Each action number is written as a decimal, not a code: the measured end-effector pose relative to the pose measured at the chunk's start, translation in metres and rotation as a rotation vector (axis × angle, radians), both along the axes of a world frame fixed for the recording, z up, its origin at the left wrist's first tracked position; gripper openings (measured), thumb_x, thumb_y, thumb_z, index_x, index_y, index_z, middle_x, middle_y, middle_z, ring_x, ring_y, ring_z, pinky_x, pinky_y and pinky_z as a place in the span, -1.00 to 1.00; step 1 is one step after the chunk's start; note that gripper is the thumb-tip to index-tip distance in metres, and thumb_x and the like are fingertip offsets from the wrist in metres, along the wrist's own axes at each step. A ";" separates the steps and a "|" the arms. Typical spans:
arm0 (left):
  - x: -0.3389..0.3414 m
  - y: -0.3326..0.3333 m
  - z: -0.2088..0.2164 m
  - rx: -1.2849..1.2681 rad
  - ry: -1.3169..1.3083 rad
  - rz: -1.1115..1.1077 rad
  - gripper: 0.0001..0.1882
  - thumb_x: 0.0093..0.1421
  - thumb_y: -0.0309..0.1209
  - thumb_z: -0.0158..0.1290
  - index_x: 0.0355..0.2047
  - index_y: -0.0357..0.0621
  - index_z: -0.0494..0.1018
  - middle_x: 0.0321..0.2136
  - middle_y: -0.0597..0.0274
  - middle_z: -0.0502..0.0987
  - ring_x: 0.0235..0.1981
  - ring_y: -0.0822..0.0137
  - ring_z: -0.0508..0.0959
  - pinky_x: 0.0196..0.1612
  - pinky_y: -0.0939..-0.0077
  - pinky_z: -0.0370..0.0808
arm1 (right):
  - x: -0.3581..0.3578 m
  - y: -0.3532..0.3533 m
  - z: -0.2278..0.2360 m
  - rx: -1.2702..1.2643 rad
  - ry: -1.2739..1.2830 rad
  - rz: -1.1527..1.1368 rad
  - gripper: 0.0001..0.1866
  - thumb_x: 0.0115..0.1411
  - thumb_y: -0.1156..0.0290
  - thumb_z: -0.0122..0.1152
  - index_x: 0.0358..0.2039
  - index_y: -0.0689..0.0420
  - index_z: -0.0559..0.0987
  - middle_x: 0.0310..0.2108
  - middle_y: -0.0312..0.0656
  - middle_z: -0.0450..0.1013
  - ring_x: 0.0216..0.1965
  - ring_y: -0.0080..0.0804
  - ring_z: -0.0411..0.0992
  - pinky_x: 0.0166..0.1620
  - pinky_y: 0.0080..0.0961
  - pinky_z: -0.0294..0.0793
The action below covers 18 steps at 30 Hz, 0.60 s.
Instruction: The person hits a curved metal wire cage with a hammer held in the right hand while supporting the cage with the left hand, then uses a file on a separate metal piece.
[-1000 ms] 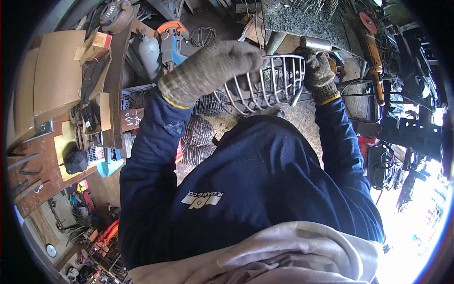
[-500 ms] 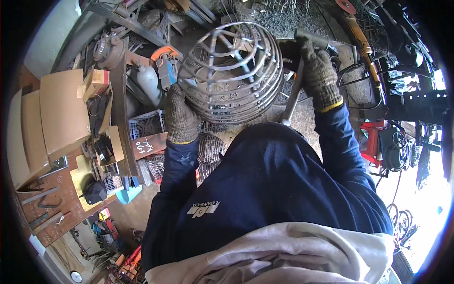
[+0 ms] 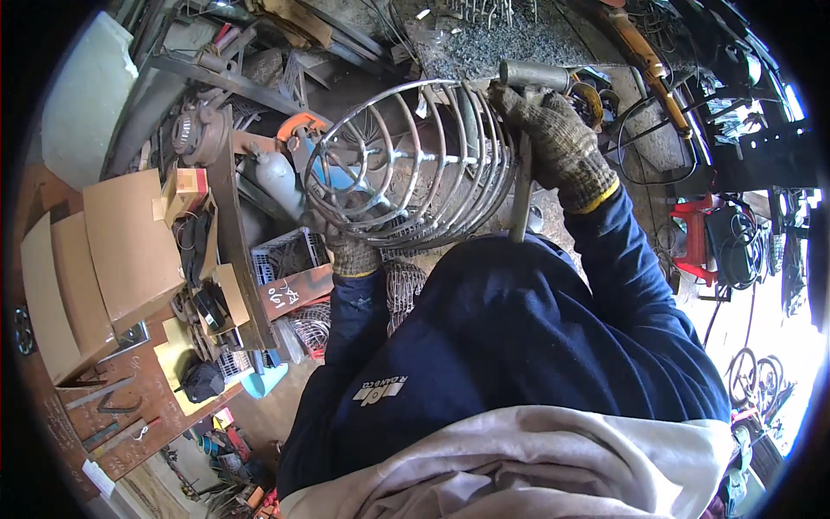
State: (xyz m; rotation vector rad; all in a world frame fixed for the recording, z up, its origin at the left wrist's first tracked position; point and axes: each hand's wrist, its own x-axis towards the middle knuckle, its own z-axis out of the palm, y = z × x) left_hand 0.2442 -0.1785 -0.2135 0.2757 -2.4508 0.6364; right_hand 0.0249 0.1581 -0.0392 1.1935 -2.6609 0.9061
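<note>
A round metal wire cage (image 3: 415, 157), built of rings joined by welded cross ribs, is tilted on its side in front of me. My left hand (image 3: 353, 253), in a knitted work glove, is closed on its lower left rim, partly hidden behind the wires. My gloved right hand (image 3: 566, 147) is closed around a hammer just right of the cage. The hammer's cylindrical steel head (image 3: 534, 75) sticks out above the fist, and its handle (image 3: 521, 195) points down toward my body. Whether the hammer touches the cage, I cannot tell.
Several finished-looking wire cages (image 3: 405, 290) lie below on the floor. Left stand a grey bottle (image 3: 277, 177), a plastic crate (image 3: 285, 257) and open cardboard boxes (image 3: 130, 251) on a bench. An angle grinder (image 3: 635, 43) lies far right, near a red stool (image 3: 694, 238).
The cage has turned, its ringed end swinging from facing up to facing left. My right hand and the hammer have shifted left toward it; my left hand has dropped lower and right.
</note>
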 end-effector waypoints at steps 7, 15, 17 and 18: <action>-0.024 0.023 -0.006 0.001 0.258 -0.146 -0.22 0.32 0.09 -0.18 0.37 -0.13 -0.03 0.31 -0.15 0.07 0.33 -0.10 0.11 0.23 -0.35 0.12 | -0.010 -0.007 -0.004 -0.555 -1.041 -0.155 -0.74 0.24 0.20 0.24 -0.25 0.14 0.61 -0.48 -0.33 0.50 -0.50 -0.60 0.42 -0.41 -0.58 0.40; -0.032 0.045 0.089 -1.184 -0.330 0.466 -0.22 0.26 0.18 -0.12 0.32 -0.08 0.13 0.23 -0.12 0.24 0.22 -0.07 0.28 0.24 -0.12 0.21 | 0.013 -0.006 0.052 -0.748 -1.007 -0.024 -0.71 0.14 0.34 0.36 -0.17 0.20 0.57 -0.37 -0.27 0.54 -0.44 -0.56 0.49 -0.37 -0.61 0.48; -0.029 0.054 0.133 -2.034 -0.493 0.854 -0.24 0.26 0.17 -0.09 0.27 -0.11 0.20 0.16 -0.10 0.34 0.13 0.00 0.40 0.20 0.04 0.32 | 0.011 -0.005 0.058 -0.681 -0.972 0.026 -0.68 0.12 0.37 0.37 -0.14 0.20 0.56 -0.34 -0.24 0.55 -0.40 -0.54 0.51 -0.35 -0.59 0.51; -0.031 0.056 0.145 -2.500 -0.567 1.005 -0.27 0.27 0.14 -0.08 0.24 -0.14 0.24 0.12 -0.09 0.39 0.09 0.05 0.46 0.17 0.13 0.38 | 0.011 -0.005 0.060 -0.644 -0.943 0.035 -0.67 0.11 0.39 0.38 -0.12 0.20 0.55 -0.33 -0.23 0.55 -0.39 -0.53 0.51 -0.34 -0.58 0.52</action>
